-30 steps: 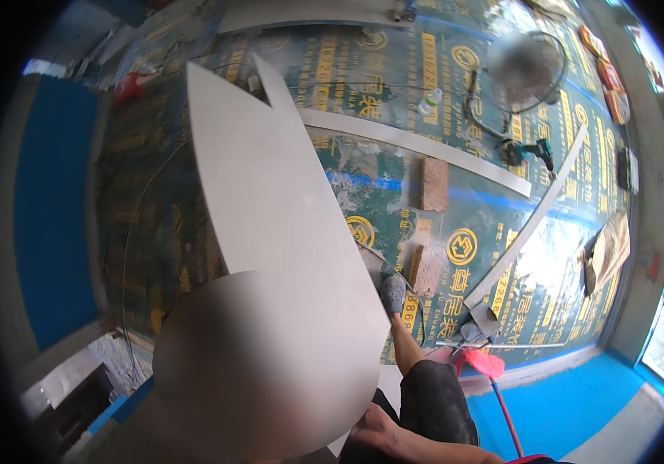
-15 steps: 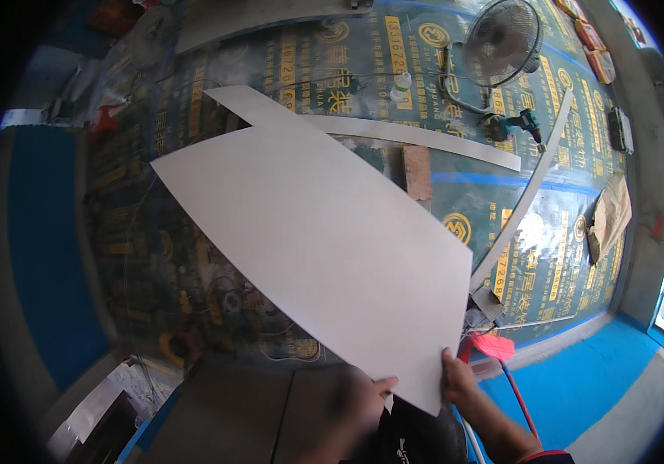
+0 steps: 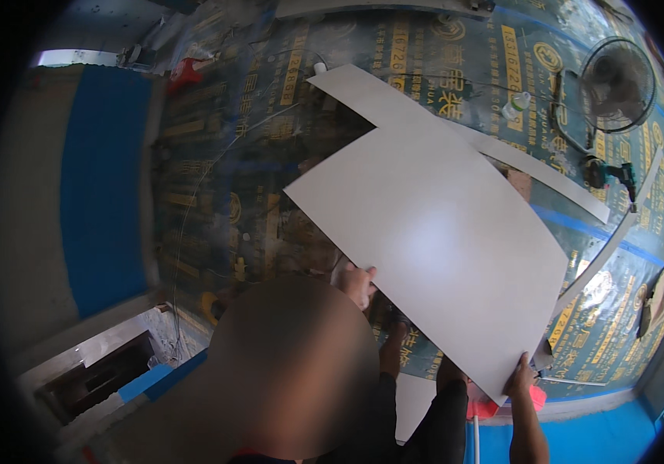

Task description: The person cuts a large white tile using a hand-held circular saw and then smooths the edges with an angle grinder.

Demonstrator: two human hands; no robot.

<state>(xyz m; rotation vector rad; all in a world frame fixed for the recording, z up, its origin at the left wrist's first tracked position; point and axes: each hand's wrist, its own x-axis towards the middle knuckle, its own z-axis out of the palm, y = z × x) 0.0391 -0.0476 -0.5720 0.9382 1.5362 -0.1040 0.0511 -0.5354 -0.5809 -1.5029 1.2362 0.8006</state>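
Observation:
A large pale tile (image 3: 425,224), smooth and glossy with a notch cut out of its far left side, stretches across the middle of the head view. My left hand (image 3: 359,286) grips its near left edge, the thumb side showing; the forearm behind it is blurred. At the tile's near right corner my right hand (image 3: 520,377) is closed on the edge, its fingers partly hidden underneath. One narrow pale strip (image 3: 548,174) lies beyond the tile, and another strip (image 3: 618,232) lies to its right. Part of a reddish brick (image 3: 519,183) shows past the far edge.
A black fan (image 3: 618,85), a green cordless drill (image 3: 614,178) and a clear bottle (image 3: 516,106) stand or lie at the far right. Printed green sheeting (image 3: 223,162) covers the floor. My legs are below the tile, near a pale piece (image 3: 414,406) and a red-pink object (image 3: 485,406).
My left hand has moved from near the tile's closest corner leftward along its near edge. My right hand keeps hold near the same corner. The whole scene has shifted right in view.

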